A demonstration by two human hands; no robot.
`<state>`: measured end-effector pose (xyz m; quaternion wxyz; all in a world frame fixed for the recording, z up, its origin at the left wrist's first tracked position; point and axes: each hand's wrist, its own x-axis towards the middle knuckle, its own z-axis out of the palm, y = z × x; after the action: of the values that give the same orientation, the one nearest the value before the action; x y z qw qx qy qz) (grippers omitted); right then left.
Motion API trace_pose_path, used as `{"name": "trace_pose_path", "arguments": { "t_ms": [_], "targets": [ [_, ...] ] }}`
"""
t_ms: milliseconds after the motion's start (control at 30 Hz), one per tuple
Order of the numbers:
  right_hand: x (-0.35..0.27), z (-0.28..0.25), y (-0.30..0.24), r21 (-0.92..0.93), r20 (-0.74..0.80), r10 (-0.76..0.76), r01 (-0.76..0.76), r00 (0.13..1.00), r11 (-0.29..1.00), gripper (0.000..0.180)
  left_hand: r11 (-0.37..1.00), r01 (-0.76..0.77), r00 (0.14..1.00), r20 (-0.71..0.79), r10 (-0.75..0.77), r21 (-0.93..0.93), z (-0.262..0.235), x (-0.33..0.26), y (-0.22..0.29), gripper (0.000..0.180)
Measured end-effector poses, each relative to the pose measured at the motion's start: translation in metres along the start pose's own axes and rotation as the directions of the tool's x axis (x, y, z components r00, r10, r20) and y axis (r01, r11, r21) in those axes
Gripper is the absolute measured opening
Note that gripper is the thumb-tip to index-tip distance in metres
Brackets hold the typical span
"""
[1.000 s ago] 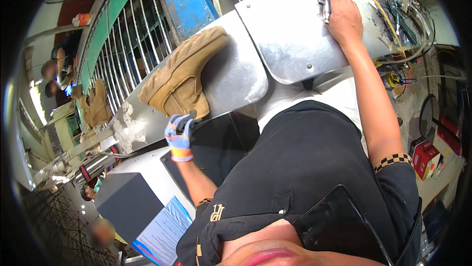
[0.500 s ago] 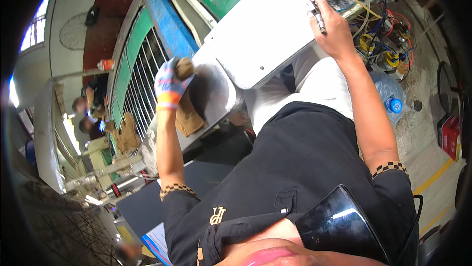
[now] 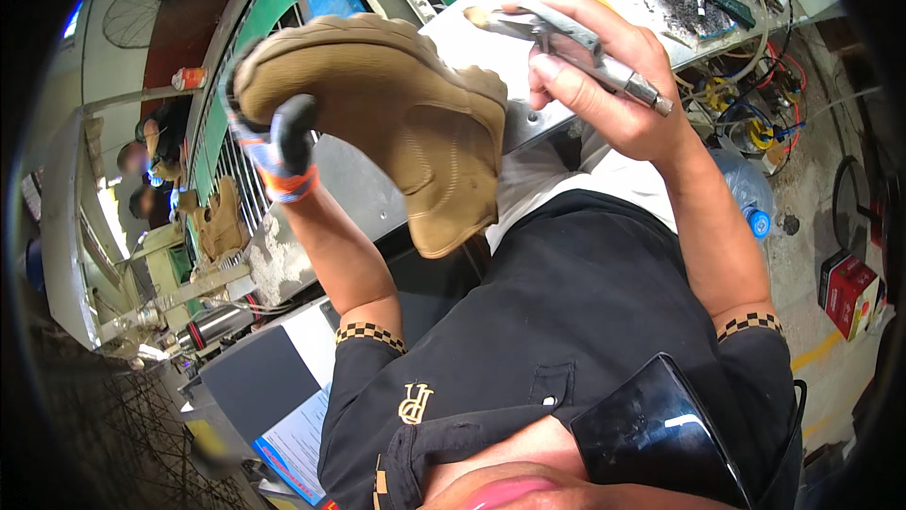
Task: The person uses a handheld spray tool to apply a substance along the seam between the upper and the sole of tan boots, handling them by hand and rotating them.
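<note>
In my left hand (image 3: 281, 153), which wears a grey-and-orange work glove with dark fingertips, is a tan boot (image 3: 444, 137). It is tipped on its side above the near edge of the white worktable (image 3: 528, 57), its chunky sole facing away from me and its shaft hanging toward my body. My gloved fingers grip it at the toe end. My bare right hand (image 3: 618, 85) is closed round a silver metal hand tool (image 3: 571, 29) with a lever and a brass-coloured tip. That tip points left, just beyond the boot's heel, apart from it.
Dark scraps and green-handled tools (image 3: 713, 0) lie at the table's far right. Hoses and cables with yellow fittings (image 3: 750, 128) crowd beside it. A clear plastic bottle (image 3: 755, 199) and a red box (image 3: 849, 293) are on the floor. Another tan boot (image 3: 219, 227) stands left, near people.
My left hand has brought the boot up off the left side and in front of me. My right hand has drawn the tool back from the far table, turning its tip left.
</note>
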<state>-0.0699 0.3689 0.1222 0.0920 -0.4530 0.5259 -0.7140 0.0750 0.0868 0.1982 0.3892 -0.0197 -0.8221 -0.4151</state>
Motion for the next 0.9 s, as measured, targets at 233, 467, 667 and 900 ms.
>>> {"name": "trace_pose_path", "arguments": {
  "t_ms": [233,467,667,900],
  "targets": [
    [0.061,0.027,-0.021,-0.027,0.120,-0.190,0.195,0.974,0.981,0.038,0.997,0.051,0.995,0.090,-0.047,-0.053,0.009,0.031,-0.009,0.061],
    [0.102,0.045,0.003,-0.024,0.107,-0.364,0.369,0.925,0.929,0.038,0.985,0.121,0.983,0.152,-0.102,-0.119,0.004,0.043,-0.031,0.060],
    [0.068,0.050,0.029,0.070,-0.004,-0.039,0.039,0.999,0.997,0.037,0.980,0.192,0.977,0.107,-0.186,-0.047,-0.001,0.051,-0.060,0.065],
    [0.027,0.052,0.055,0.121,-0.019,0.059,-0.057,0.998,0.991,0.043,0.969,0.194,0.976,0.129,-0.176,-0.150,-0.015,0.055,-0.102,0.065]
  ]
}}
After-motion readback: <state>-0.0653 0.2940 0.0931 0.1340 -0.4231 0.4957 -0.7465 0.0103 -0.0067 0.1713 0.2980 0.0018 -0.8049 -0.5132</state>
